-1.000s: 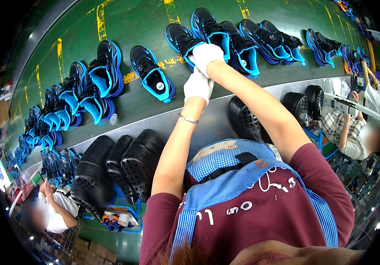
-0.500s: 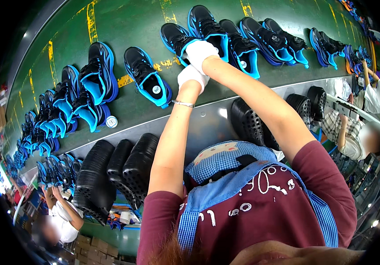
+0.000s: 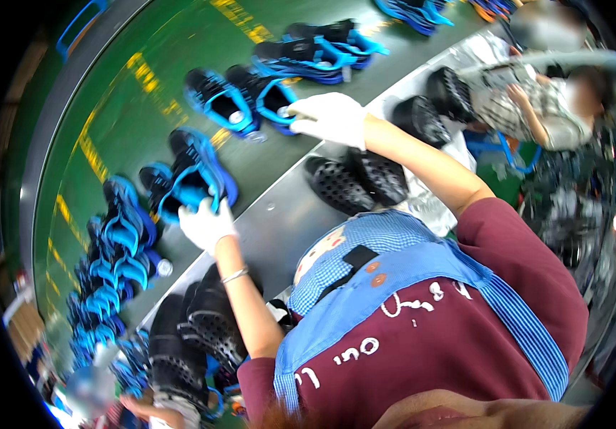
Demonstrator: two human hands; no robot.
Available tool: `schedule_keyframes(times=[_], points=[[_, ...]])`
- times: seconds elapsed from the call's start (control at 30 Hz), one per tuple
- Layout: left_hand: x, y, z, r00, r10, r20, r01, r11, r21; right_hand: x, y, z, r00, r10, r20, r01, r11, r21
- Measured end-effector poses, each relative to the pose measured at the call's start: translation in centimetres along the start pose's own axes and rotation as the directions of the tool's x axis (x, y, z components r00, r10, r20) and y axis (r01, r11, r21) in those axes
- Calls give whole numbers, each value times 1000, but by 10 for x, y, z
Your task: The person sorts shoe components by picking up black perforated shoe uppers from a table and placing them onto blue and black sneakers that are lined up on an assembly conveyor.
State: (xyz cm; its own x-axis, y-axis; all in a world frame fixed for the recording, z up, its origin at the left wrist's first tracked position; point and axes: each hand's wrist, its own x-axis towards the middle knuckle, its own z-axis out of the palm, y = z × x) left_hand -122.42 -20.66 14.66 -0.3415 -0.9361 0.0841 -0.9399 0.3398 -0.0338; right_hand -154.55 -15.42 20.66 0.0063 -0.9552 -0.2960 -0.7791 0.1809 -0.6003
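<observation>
A blue checked fabric apron (image 3: 394, 282) is worn over a maroon shirt (image 3: 422, 336). Beyond it, black perforated clogs (image 3: 340, 186) are lined along a grey metal ledge (image 3: 272, 207). The left hand (image 3: 208, 225), covered by a white glove, is held partly curled at the heel of a black-and-bright-blue sports shoe (image 3: 204, 161); whether it is gripped cannot be told. Farther right, the white-gloved right hand (image 3: 333, 120) is held half-bent at the heel of a matching laced shoe (image 3: 269, 89); its grip is also unclear. Similar shoes are already set out along the yellow-striped green counter (image 3: 172, 53); how much is left to be done cannot be told.
</observation>
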Motion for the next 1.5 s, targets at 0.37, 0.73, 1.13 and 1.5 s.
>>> schedule_keyframes(times=[0.37,0.73,1.13,1.5], points=[[68,26,22,980,-30,197,15,997,76,-229,143,-88,841,396,-369,-471,871,-138],[-8,110,-12,993,47,-111,-72,970,-232,-247,184,-54,930,310,-196,-344,924,-167],[-14,196,-56,996,67,-59,-89,802,-590,-261,200,-92,979,77,-188,-94,992,-83],[-13,289,-78,957,280,-77,-254,679,-689,-261,209,-108,955,110,-275,-78,989,124]])
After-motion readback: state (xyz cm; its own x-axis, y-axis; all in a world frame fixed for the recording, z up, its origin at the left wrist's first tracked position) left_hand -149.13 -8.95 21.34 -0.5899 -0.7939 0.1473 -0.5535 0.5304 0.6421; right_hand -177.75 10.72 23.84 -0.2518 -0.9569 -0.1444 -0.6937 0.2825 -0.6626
